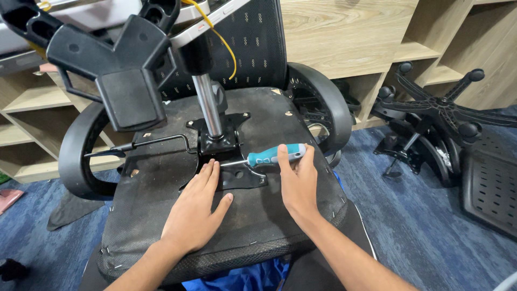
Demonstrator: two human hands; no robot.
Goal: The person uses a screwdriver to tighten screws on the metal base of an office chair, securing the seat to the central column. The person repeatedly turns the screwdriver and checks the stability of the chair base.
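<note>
Hands rest on an upturned chair seat point(161, 215): the left hand point(196, 213) lies flat, fingers spread, beside the black metal plate point(237, 175); the right hand point(299, 183) grips a teal screwdriver point(269, 157), tip at the plate. Beyond stands the gas cylinder point(207, 105), then another chair base point(431, 105).

Bright, even indoor light from above; shadows are soft and short under the hands point(196, 213). Focus is sharp at centre, with wide-angle stretching toward the edges and no strong glare.

views: 1 | head camera worn, aimed steeply down and forward | upturned chair seat point(161, 215) seen close | nothing shared
</note>
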